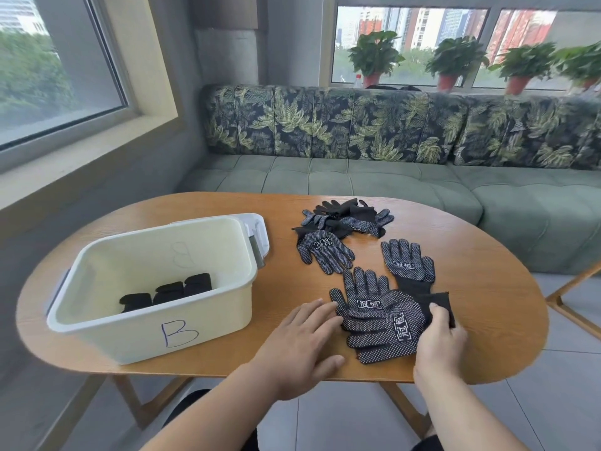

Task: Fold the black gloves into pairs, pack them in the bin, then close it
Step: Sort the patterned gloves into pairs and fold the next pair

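Observation:
A cream bin [107, 323] marked "B" stands on the left of the table with three folded black glove bundles [169, 292] inside. Its white lid [257, 232] lies behind it. Black dotted gloves lie to the right: a loose pile [348, 218] at the back, one single glove [323, 252], another [408, 262], and two overlapping gloves [383, 317] near the front. My left hand [302, 343] lies flat with straight fingers touching the fingertips of the front gloves. My right hand [440, 340] pinches the black cuff of the top glove.
The oval wooden table [487, 320] ends just below my hands. A green sofa [390, 180] with leaf-print cushions runs behind it. Potted plants [374, 56] line the windowsill. A wooden chair frame [575, 304] stands at the right.

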